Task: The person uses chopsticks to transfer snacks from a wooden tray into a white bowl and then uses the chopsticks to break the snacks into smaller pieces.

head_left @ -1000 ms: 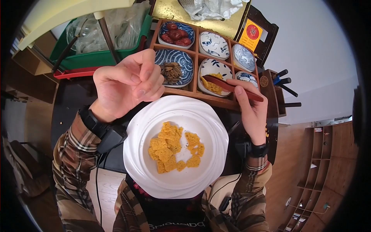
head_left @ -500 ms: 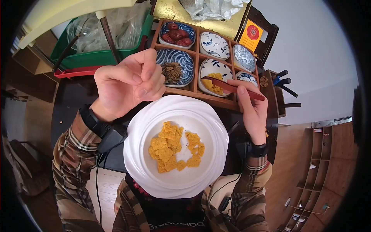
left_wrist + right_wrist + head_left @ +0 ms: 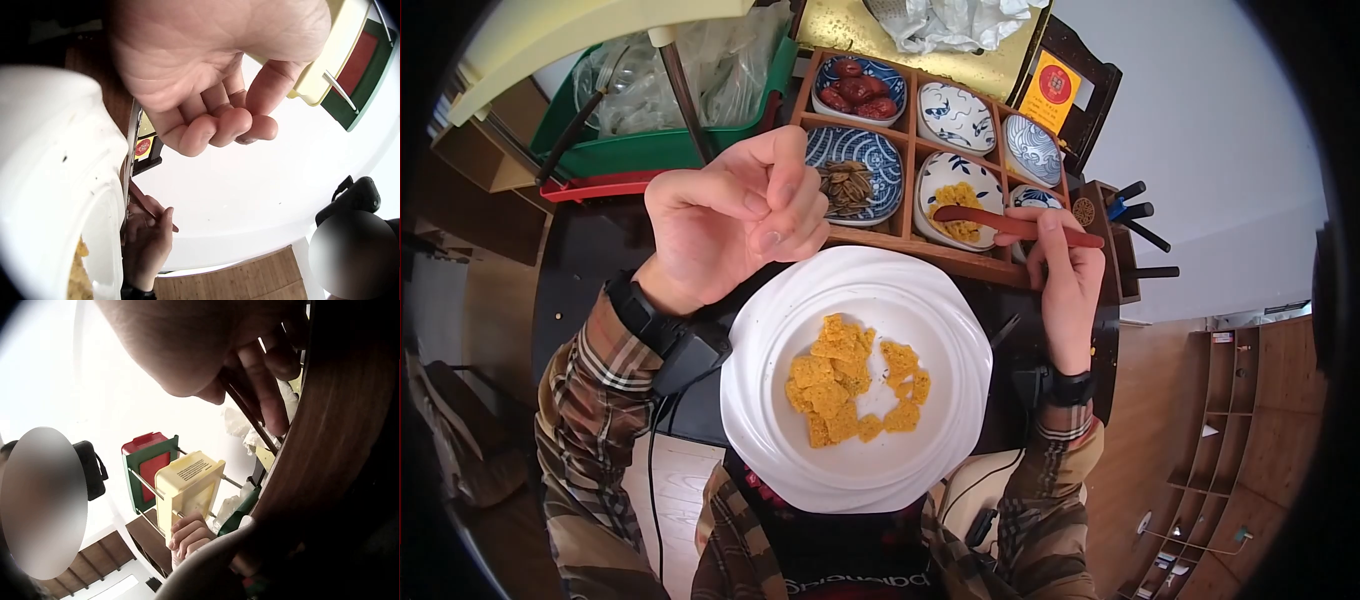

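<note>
The right hand (image 3: 1072, 290) pinches a reddish-brown wooden utensil (image 3: 1020, 226) between thumb and fingers. Its broad tip lies over yellow bits (image 3: 956, 197) in a leaf-patterned dish (image 3: 956, 172). Raised left of the compartment box (image 3: 880, 240), the left hand (image 3: 735, 220) has loosely curled fingers and holds nothing. In the left wrist view, the left hand (image 3: 215, 81) shows its bent fingers with nothing between them. A white bowl (image 3: 745, 380) below the hands contains yellow crisp pieces (image 3: 830, 385). From the right wrist view, the right hand (image 3: 219, 350) grips the thin dark utensil (image 3: 247, 412).
Red dates (image 3: 857, 92) and brown seeds (image 3: 846, 187) fill dishes in the box, beside other patterned dishes. A green basket (image 3: 640, 150) with plastic bags stands at the back left. Right of the box is a wooden holder (image 3: 1122, 250) with black-handled items.
The right hand has shifted slightly right and down with the utensil, whose tip has moved right over the yellow bits and lies flatter. The left hand is nearly unchanged.
</note>
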Available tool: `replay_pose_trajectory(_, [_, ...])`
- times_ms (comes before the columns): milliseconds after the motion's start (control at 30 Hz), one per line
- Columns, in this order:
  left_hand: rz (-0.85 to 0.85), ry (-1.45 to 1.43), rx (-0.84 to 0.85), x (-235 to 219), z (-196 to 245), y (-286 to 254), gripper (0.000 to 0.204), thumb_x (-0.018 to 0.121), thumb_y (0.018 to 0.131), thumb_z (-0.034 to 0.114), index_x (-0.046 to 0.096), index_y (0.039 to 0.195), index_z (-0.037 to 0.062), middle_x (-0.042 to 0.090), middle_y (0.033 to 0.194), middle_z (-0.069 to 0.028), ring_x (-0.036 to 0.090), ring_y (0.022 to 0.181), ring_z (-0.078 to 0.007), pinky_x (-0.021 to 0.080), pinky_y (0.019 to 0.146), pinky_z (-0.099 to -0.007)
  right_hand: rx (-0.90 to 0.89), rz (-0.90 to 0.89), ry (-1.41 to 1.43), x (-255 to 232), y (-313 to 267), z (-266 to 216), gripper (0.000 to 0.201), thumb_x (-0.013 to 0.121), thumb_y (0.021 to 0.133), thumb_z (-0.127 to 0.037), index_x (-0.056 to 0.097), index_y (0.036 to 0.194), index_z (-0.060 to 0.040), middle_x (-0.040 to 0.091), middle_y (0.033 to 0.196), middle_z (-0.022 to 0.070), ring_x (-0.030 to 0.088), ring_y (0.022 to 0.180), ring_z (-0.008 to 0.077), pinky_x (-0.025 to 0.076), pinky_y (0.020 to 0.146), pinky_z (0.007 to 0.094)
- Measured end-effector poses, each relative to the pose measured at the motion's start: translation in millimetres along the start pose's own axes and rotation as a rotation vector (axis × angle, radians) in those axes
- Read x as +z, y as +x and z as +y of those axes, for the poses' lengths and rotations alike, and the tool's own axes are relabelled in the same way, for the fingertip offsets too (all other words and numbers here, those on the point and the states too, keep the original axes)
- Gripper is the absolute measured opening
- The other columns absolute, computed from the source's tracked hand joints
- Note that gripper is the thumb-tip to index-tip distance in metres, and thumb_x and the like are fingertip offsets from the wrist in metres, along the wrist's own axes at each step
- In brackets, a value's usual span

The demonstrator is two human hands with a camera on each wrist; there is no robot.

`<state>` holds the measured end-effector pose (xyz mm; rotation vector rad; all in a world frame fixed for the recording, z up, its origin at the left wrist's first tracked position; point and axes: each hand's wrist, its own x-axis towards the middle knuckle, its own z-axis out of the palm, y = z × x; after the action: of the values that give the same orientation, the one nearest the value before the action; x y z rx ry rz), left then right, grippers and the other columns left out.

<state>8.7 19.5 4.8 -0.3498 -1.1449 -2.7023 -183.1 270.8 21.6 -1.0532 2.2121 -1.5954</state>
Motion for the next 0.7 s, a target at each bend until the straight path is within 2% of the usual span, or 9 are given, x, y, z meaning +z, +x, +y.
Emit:
replay_pose_trajectory(267, [0.012, 0.01, 0.0, 1.0, 0.5, -0.1, 0.009, 0.053, 0.079, 0.013, 0.044, 0.078, 0.0112, 0.045, 0.057, 0.0008, 0.037, 0.053, -0.0112, 0.031, 0.056, -0.0276, -0.057, 0.01, 0.019, -2.4, -1.0, 1.5, 0.03, 0.053, 0.106, -0.027, 0.071, 0.112, -0.0039, 0.072, 0.09, 0.0005, 0.035, 0.057, -0.0013, 0.025, 0.05, 0.0184])
replay_pose_trajectory(367, [0.005, 0.009, -0.005, 0.1, 0.4, -0.3, 0.009, 0.053, 0.079, 0.013, 0.044, 0.078, 0.0112, 0.045, 0.057, 0.0008, 0.037, 0.054, -0.0113, 0.031, 0.057, -0.0277, -0.064, 0.011, -0.018, -1.9, -2.7, -2.1, 0.028, 0.054, 0.106, -0.025, 0.07, 0.114, -0.0031, 0.073, 0.095, 0.0032, 0.039, 0.056, -0.0002, 0.029, 0.05, 0.0175])
replay_pose_trajectory(433, [0.007, 0.013, -0.008, -0.6, 0.4, -0.4, 0.009, 0.053, 0.079, 0.013, 0.045, 0.078, 0.0111, 0.046, 0.057, 0.0008, 0.037, 0.054, -0.0113, 0.031, 0.057, -0.0275, -0.077, 0.025, 0.127, 2.4, -3.1, -5.0, 0.024, 0.059, 0.103, -0.02, 0.068, 0.115, -0.0012, 0.073, 0.099, 0.0072, 0.048, 0.055, 0.002, 0.038, 0.05, 0.0175])
replay_pose_trajectory(467, [0.008, 0.012, -0.008, -0.8, 0.3, -0.6, 0.009, 0.053, 0.079, 0.013, 0.045, 0.078, 0.0111, 0.046, 0.057, 0.0008, 0.037, 0.054, -0.0113, 0.031, 0.057, -0.0275, -0.076, 0.024, 0.127, 2.7, -2.8, -4.3, 0.024, 0.059, 0.103, -0.02, 0.068, 0.115, -0.0012, 0.073, 0.099, 0.0072, 0.048, 0.055, 0.002, 0.038, 0.05, 0.0175])
replay_pose_trajectory(533, [0.003, 0.004, -0.006, -0.4, 0.3, -0.3, 0.009, 0.054, 0.079, 0.013, 0.045, 0.078, 0.0111, 0.046, 0.057, 0.0007, 0.037, 0.054, -0.0113, 0.031, 0.056, -0.0274, -0.072, 0.066, 0.142, 2.4, -1.7, -2.1, 0.02, 0.063, 0.1, -0.013, 0.067, 0.115, 0.0006, 0.073, 0.1, 0.0116, 0.056, 0.055, 0.0055, 0.045, 0.05, 0.0191])
replay_pose_trajectory(700, [-0.003, 0.012, 0.0, 0.5, 0.0, 0.7, 0.009, 0.054, 0.079, 0.013, 0.045, 0.078, 0.011, 0.045, 0.057, 0.0008, 0.037, 0.054, -0.0112, 0.03, 0.056, -0.0275, -0.115, 0.11, 0.108, -0.3, -1.5, 1.1, 0.017, 0.064, 0.099, -0.009, 0.066, 0.112, 0.0017, 0.073, 0.1, 0.0123, 0.058, 0.055, 0.0075, 0.046, 0.05, 0.02])
